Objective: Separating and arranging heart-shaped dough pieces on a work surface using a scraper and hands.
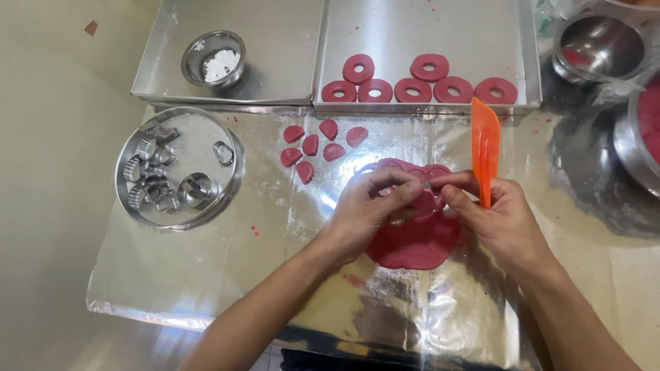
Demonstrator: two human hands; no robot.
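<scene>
Head view: both hands meet over a rolled sheet of red dough [416, 240] lying on the foil-covered table [206, 275]. The left hand [368, 206] pinches a small metal cutter [426, 185] between thumb and fingertips, closed on it, while the right hand [498, 220] grips an orange scraper [485, 148] upright and also touches the cutter (its fingers look busy freeing a piece, though the cutter is mostly hidden). Small cut pieces [316, 148] lie just beyond the sheet; ring-shaped pieces [419, 86] sit in rows in a steel tray [426, 27]. A round tin of cutters [179, 165] rests to the left. Pushing the piece out gently from the back, evenly around the edge, would probably keep its shape clean.
</scene>
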